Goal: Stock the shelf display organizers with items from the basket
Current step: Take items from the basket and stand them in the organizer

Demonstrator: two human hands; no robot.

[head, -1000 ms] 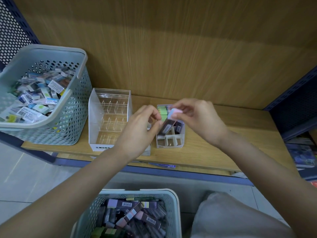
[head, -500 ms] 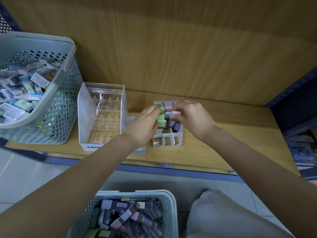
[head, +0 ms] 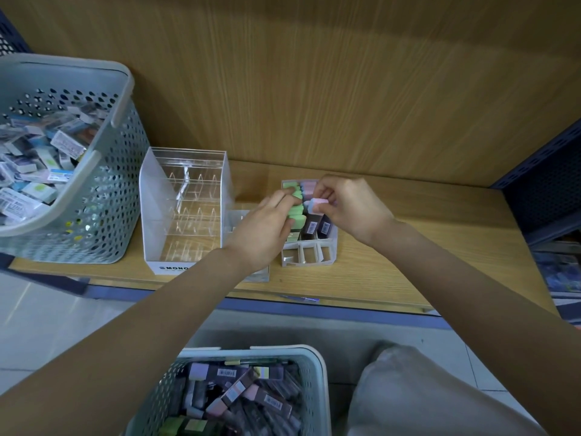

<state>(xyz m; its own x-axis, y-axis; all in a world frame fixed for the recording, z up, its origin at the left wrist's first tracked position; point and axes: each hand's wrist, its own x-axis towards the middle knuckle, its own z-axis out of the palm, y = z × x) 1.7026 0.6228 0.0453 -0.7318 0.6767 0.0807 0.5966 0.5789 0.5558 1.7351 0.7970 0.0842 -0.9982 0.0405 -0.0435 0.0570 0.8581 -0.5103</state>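
The pink-topped eraser (head: pixel 318 204) stands in the middle column of the small organizer (head: pixel 306 263), its top pinched between the thumb and curled fingers of the right hand (head: pixel 352 212). The left hand (head: pixel 264 234) lies with its fingers stretched along the green erasers (head: pixel 297 213) in the next column; whether it grips one cannot be told. The organizer's front row holds nothing. A clear organizer (head: pixel 185 196) stands just beside it on the shelf (head: pixel 424 247). The basket (head: pixel 318 372) of erasers sits below.

"mono" on clear organizer (head: pixel 171 268) front
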